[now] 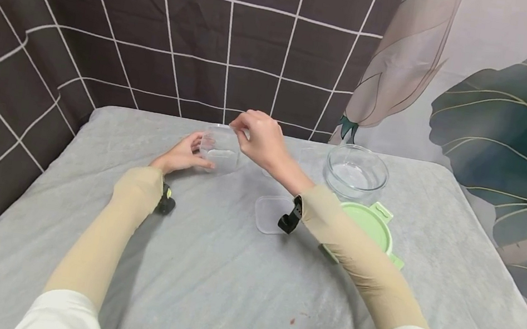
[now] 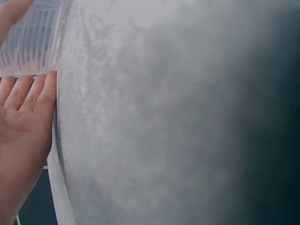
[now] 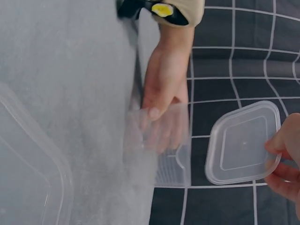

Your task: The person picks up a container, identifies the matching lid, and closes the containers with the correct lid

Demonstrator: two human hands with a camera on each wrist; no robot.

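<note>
At 11 o'clock on the grey cloth-covered table (image 1: 198, 268): clear ribbed plastic container (image 1: 220, 153) held, lid apart from it

Clock = head view, table centre, 12 at far edge.

Fingers: left hand (image 1: 184, 154) grips the container between thumb and fingers. Right hand (image 1: 261, 137) pinches a clear rounded-square plastic lid (image 3: 243, 140) by its edge; right wrist view shows a gap between lid and container.

Progress, my read: container uncovered, held lid not seated. Round clear glass bowl (image 1: 354, 184) at 2 has no lid on it; its likely cover, a round light-green plastic lid (image 1: 372, 223), lies at 3, partly hidden by the beige right sleeve (image 1: 361, 262). Second clear rounded-square plastic lid (image 1: 270, 215) lies flat near centre. Any lid-to-vessel pairing looks not done. Faint clear shape (image 1: 312, 160) between right hand and bowl: can't call it.

Edges: container and bowl both near the far edge, dark grid-patterned cloth (image 1: 196, 31) behind; little margin toward 12. Right sleeve crosses above the green lid, so a low pull-back could snag it.

Room: broad bare stretch at 6 between the arms, more at 4; narrower strip at 9, outside the beige left sleeve (image 1: 101, 243).
</note>
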